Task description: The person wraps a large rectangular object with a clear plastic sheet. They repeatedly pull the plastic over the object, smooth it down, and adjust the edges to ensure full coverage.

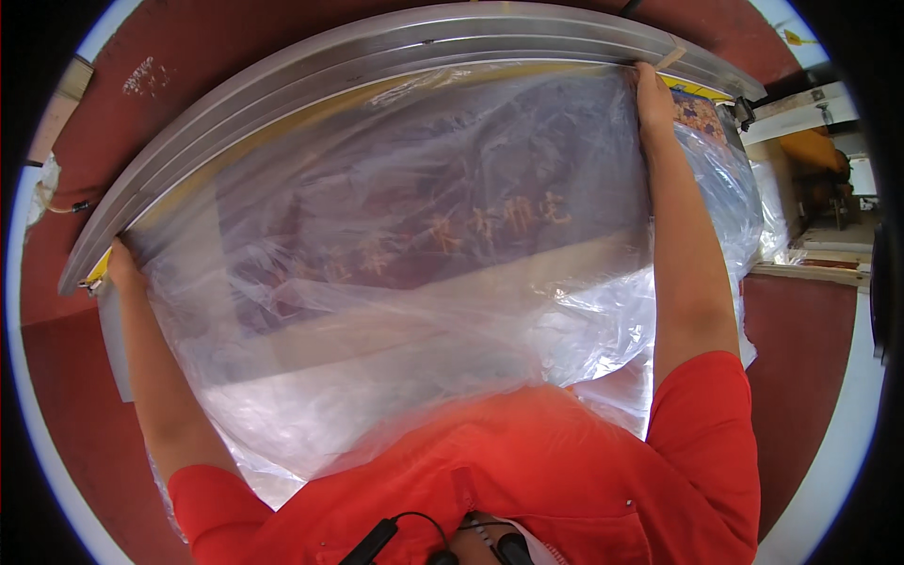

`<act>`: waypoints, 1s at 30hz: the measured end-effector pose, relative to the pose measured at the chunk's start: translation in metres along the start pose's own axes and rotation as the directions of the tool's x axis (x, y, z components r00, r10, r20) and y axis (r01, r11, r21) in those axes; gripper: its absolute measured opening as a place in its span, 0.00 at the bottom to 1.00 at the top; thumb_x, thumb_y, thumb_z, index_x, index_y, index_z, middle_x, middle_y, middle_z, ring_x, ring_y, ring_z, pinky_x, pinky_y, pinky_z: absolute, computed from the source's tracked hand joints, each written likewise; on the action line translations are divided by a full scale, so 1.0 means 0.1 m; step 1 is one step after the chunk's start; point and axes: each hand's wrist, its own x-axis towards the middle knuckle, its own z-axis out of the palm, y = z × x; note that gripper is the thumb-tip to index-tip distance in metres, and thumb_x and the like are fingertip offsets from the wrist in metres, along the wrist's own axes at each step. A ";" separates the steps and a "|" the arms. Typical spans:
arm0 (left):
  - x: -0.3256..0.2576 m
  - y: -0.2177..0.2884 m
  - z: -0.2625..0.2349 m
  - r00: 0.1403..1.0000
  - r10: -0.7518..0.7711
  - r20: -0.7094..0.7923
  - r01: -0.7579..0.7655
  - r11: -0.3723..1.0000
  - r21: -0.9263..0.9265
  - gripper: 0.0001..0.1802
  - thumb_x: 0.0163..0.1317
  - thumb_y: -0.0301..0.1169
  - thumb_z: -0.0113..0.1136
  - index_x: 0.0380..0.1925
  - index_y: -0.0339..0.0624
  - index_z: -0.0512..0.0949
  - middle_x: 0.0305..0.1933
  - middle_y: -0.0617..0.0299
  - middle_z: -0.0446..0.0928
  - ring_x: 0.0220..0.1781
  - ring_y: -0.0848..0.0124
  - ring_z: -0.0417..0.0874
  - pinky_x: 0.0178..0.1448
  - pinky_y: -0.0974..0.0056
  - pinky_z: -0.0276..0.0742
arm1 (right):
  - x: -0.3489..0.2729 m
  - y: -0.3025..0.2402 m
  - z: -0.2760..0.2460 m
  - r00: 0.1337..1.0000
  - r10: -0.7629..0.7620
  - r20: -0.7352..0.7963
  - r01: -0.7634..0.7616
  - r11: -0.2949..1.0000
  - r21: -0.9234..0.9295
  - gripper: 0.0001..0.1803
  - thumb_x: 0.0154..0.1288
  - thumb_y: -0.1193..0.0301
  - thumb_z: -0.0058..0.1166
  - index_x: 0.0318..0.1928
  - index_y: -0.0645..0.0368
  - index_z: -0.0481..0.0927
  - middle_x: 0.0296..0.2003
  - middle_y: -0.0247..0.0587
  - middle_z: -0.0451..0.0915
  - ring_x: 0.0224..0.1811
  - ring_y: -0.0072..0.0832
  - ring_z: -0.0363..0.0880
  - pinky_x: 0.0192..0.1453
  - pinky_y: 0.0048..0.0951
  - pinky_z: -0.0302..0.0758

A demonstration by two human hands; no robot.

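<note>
A wide clear plastic sheet stretches between my two spread arms and sags toward my red shirt. My left hand is closed on its far left corner, low against a long grey metal rail. At the far right, my right hand grips the sheet's other corner beside the same rail. Fingertips of both hands are mostly hidden. Through the plastic shows a dark panel with orange characters, blurred by folds and glare. A pale band crosses below it.
A yellow strip runs along the rail's near side. More crumpled clear plastic hangs right of my right arm, by a patterned brown piece. Machine parts stand at the far right. The floor is dark red.
</note>
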 end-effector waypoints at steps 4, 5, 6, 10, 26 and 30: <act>-0.06 0.15 0.03 0.968 -0.148 0.201 0.195 0.952 -0.238 0.12 0.55 0.38 0.44 0.31 0.44 0.73 0.26 0.68 0.70 0.27 0.78 0.69 0.28 0.73 0.63 | -0.04 -0.15 -0.15 0.969 0.008 0.247 -0.004 1.000 -0.020 0.23 0.52 0.56 0.41 0.38 0.64 0.74 0.33 0.36 0.72 0.33 0.23 0.66 0.41 0.21 0.61; 0.05 0.16 -0.06 0.964 -0.121 0.239 0.163 0.972 -0.167 0.11 0.55 0.37 0.44 0.30 0.45 0.73 0.25 0.68 0.70 0.27 0.79 0.69 0.28 0.73 0.63 | -0.10 -0.21 -0.15 0.954 -0.056 0.295 0.083 0.993 -0.080 0.22 0.52 0.56 0.42 0.38 0.63 0.74 0.32 0.35 0.72 0.33 0.22 0.66 0.40 0.20 0.61; 0.24 0.16 -0.40 0.963 -0.092 0.253 0.120 0.988 -0.095 0.10 0.55 0.37 0.45 0.30 0.46 0.73 0.25 0.69 0.70 0.27 0.79 0.69 0.28 0.74 0.63 | -0.17 -0.32 -0.10 0.924 -0.128 0.361 0.181 0.977 -0.117 0.21 0.52 0.57 0.43 0.37 0.63 0.74 0.31 0.34 0.72 0.32 0.21 0.65 0.39 0.19 0.61; 0.42 0.11 -1.24 0.982 -0.070 0.173 0.050 0.992 0.117 0.12 0.53 0.41 0.47 0.29 0.44 0.72 0.23 0.65 0.70 0.24 0.74 0.70 0.29 0.70 0.65 | -0.84 -0.73 0.10 0.815 -0.231 0.532 0.118 0.964 0.238 0.15 0.51 0.61 0.49 0.33 0.60 0.74 0.22 0.26 0.68 0.23 0.14 0.62 0.28 0.15 0.59; -3.79 1.55 2.28 0.352 0.156 0.923 -0.387 0.922 -0.008 0.14 0.52 0.40 0.50 0.22 0.39 0.72 0.20 0.64 0.70 0.26 0.79 0.67 0.30 0.73 0.62 | -1.47 -0.82 0.31 0.762 -0.440 0.475 0.259 0.879 0.400 0.13 0.50 0.62 0.52 0.23 0.58 0.72 0.15 0.26 0.65 0.18 0.16 0.61 0.23 0.20 0.60; -3.85 1.35 1.75 0.111 0.190 0.975 -0.386 0.913 -0.134 0.12 0.52 0.33 0.47 0.14 0.42 0.62 0.17 0.72 0.54 0.22 0.82 0.55 0.25 0.74 0.53 | -1.10 -0.34 -0.28 0.771 -0.589 0.243 0.635 0.743 -0.212 0.15 0.48 0.58 0.54 0.23 0.58 0.71 0.15 0.28 0.67 0.18 0.20 0.63 0.23 0.23 0.61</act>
